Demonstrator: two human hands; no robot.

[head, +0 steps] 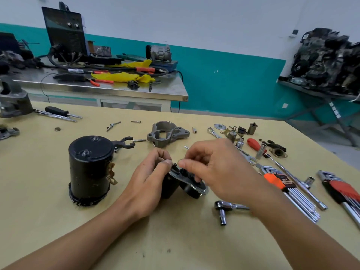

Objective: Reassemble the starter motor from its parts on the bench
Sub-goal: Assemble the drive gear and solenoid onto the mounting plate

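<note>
L hand [150,178] grips black housing [191,190] (thumb atop); R hand [214,168] fingertips [182,164] pinch its rim.

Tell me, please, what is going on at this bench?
A person is reassembling a starter motor. The left hand grips a black end piece with a metal flange, while the right hand pinches what looks like a small screw at its rim. The black motor body stands upright on the bench to the left; the grey housing lies behind.
</note>
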